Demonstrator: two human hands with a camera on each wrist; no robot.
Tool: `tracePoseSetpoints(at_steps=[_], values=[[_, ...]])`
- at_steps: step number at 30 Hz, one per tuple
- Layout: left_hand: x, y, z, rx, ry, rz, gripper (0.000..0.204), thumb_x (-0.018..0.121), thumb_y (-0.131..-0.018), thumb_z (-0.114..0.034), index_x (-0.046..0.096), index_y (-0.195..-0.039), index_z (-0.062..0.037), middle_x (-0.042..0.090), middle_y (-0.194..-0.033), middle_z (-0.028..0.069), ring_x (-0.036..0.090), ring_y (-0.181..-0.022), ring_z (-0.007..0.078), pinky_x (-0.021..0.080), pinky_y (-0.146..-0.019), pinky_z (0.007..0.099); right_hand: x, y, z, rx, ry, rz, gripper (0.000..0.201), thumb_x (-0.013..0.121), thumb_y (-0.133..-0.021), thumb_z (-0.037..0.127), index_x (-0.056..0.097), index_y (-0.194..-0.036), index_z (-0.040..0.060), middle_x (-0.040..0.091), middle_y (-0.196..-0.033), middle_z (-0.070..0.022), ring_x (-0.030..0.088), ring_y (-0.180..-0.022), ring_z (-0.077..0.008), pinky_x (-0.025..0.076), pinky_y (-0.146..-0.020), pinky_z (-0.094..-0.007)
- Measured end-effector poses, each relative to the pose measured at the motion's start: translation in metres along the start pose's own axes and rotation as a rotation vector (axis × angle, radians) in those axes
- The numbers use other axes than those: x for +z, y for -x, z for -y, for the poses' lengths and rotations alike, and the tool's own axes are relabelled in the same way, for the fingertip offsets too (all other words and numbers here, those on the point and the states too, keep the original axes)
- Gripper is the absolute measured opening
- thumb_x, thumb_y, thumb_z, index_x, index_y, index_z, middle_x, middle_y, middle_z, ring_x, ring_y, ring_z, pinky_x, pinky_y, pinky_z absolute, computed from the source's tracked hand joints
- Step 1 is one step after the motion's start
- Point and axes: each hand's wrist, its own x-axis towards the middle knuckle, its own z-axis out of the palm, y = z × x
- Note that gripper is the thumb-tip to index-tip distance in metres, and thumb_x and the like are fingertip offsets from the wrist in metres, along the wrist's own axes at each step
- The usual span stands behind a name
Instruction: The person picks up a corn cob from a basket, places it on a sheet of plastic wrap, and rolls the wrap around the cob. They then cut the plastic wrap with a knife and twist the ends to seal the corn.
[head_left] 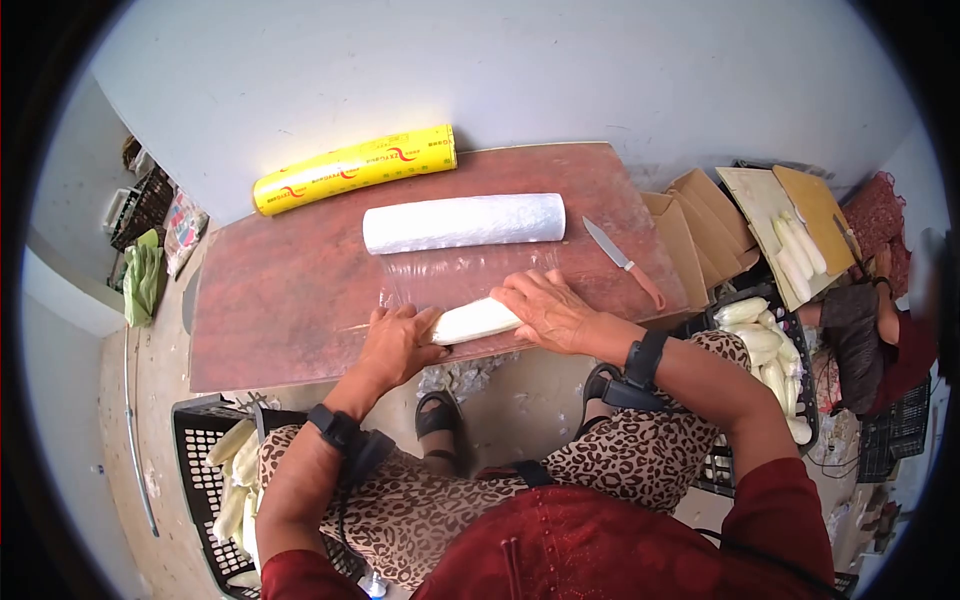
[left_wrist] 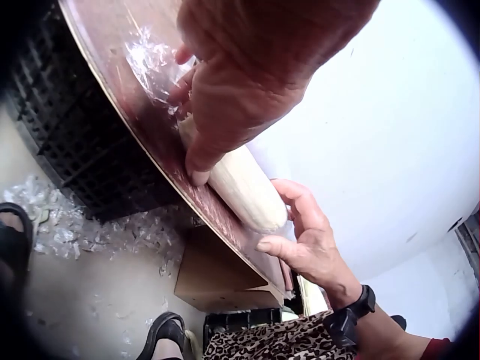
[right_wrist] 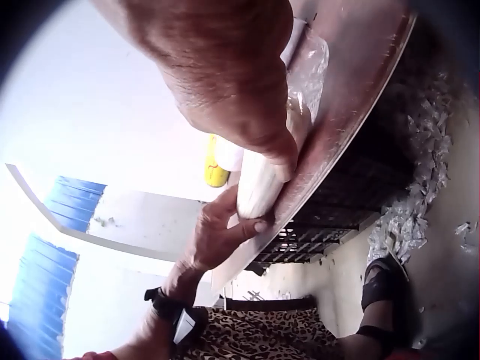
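Observation:
A pale, long vegetable [head_left: 476, 321] lies crosswise near the front edge of the reddish-brown table [head_left: 270, 320]. My left hand [head_left: 400, 340] grips its left end, thumb on the near side and fingers over the far side. At the other end my right hand [head_left: 548, 312] holds it the same way, fingers bent over the top. Clear plastic film [head_left: 450, 272] stretches from the roll of cling film [head_left: 465, 223] down to the vegetable. In the left wrist view, crumpled film [left_wrist: 154, 67] shows beside the left fingers, which the hand partly hides.
A knife [head_left: 622, 262] with a pink handle lies right of the film roll. Behind stands a yellow printed roll [head_left: 355, 168] against the wall. Black crates of pale vegetables [head_left: 235, 490] flank the legs. Cardboard boxes [head_left: 700, 235] and another person [head_left: 860, 340] are at the right.

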Motion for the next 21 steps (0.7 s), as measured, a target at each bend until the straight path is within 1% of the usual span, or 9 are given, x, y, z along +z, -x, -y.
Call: tracePoseSetpoints(at_steps=[3, 6, 9, 12, 15, 18, 21], values=[[0.003, -0.001, 0.002, -0.006, 0.004, 0.033, 0.053, 0.075, -0.079, -0.033, 0.057, -0.125, -0.0129, 0.069, -0.095, 0.0158, 0.064, -0.095, 0.0335, 0.040, -0.092, 0.0432, -0.001, -0.002, -0.002, -0.030, 0.032, 0.012, 0.067, 0.078, -0.074, 0.016, 0.045, -0.132, 0.0078, 0.049, -0.119, -0.0096, 0.047, -0.114, -0.0279, 0.035, -0.090, -0.0440], [0.008, 0.001, 0.008, 0.035, 0.002, -0.012, 0.053, 0.074, -0.080, -0.032, 0.054, -0.126, -0.0139, 0.071, -0.091, 0.0167, 0.067, -0.088, 0.0340, 0.041, -0.089, 0.0432, -0.004, -0.001, -0.001, -0.030, -0.008, 0.044, 0.060, 0.076, -0.076, 0.018, 0.046, -0.127, 0.0077, 0.049, -0.116, -0.0102, 0.048, -0.111, -0.0288, 0.036, -0.089, -0.0443], [0.007, -0.001, 0.010, 0.006, -0.015, 0.055, 0.052, 0.072, -0.082, -0.031, 0.053, -0.128, -0.0156, 0.071, -0.090, 0.0172, 0.068, -0.087, 0.0347, 0.043, -0.088, 0.0443, -0.003, -0.001, -0.001, -0.056, -0.075, 0.064, 0.053, 0.074, -0.078, 0.021, 0.044, -0.119, 0.0067, 0.048, -0.112, -0.0124, 0.048, -0.108, -0.0307, 0.037, -0.090, -0.0479], [0.007, -0.002, 0.012, -0.019, -0.050, 0.120, 0.050, 0.070, -0.082, -0.030, 0.054, -0.128, -0.0168, 0.071, -0.090, 0.0175, 0.069, -0.086, 0.0356, 0.045, -0.088, 0.0460, -0.004, -0.001, 0.002, -0.052, -0.118, 0.139, 0.050, 0.073, -0.080, 0.022, 0.043, -0.116, 0.0060, 0.050, -0.111, -0.0141, 0.050, -0.110, -0.0326, 0.038, -0.093, -0.0506], [-0.001, 0.001, 0.010, -0.026, -0.043, 0.152, 0.045, 0.067, -0.084, -0.031, 0.057, -0.125, -0.0166, 0.071, -0.092, 0.0173, 0.069, -0.088, 0.0358, 0.046, -0.089, 0.0466, -0.010, 0.000, 0.006, -0.036, -0.202, 0.196, 0.046, 0.072, -0.081, 0.023, 0.043, -0.113, 0.0052, 0.051, -0.111, -0.0152, 0.052, -0.111, -0.0344, 0.038, -0.095, -0.0513], [-0.010, 0.001, 0.007, -0.082, -0.075, 0.155, 0.034, 0.064, -0.084, -0.028, 0.064, -0.115, -0.0142, 0.071, -0.093, 0.0172, 0.068, -0.088, 0.0367, 0.046, -0.090, 0.0462, -0.016, -0.003, 0.007, 0.023, -0.241, 0.282, 0.051, 0.070, -0.084, 0.025, 0.045, -0.123, 0.0047, 0.051, -0.116, -0.0147, 0.050, -0.116, -0.0331, 0.037, -0.097, -0.0506], [-0.012, -0.001, 0.027, -0.147, -0.176, 0.199, 0.024, 0.061, -0.083, -0.024, 0.071, -0.102, -0.0120, 0.070, -0.094, 0.0192, 0.068, -0.089, 0.0373, 0.049, -0.087, 0.0454, -0.020, -0.007, 0.004, 0.063, -0.285, 0.365, 0.054, 0.070, -0.084, 0.025, 0.045, -0.127, 0.0035, 0.050, -0.118, -0.0150, 0.050, -0.116, -0.0334, 0.037, -0.098, -0.0521]])
